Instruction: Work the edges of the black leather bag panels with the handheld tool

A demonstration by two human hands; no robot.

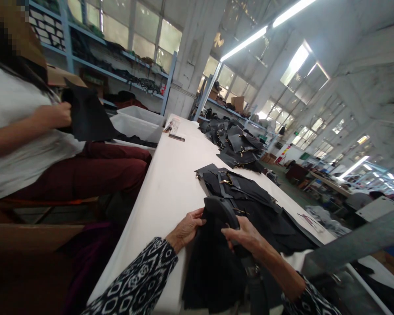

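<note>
A long white table (170, 183) carries a near stack of black leather pieces (249, 192) and a far stack (236, 146), seemingly waiting. At the near edge, the left hand (185, 229) and right hand (246, 238) each pinch one black strapped piece (216, 253).

Both hands work near the worktop (170, 183) edge: left hand (186, 228) pinches the black bag piece (213, 258), right hand (246, 236) closes its grip on the strap (228, 212); black stacks (249, 192) just beyond.
</note>
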